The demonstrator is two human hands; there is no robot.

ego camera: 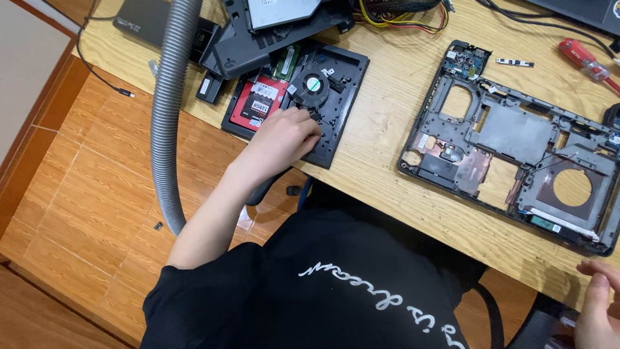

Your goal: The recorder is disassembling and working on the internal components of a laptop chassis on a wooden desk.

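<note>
**Currently: left hand at the black panel**

Left hand [284,137] rests curled on the flat black plastic panel [336,97], just below the round black cooling fan [312,85]; keep fingertips steady, pressure light. Whether anything is gripped cannot be told. Right hand [597,310], frame-cut, hangs open, empty.
</note>
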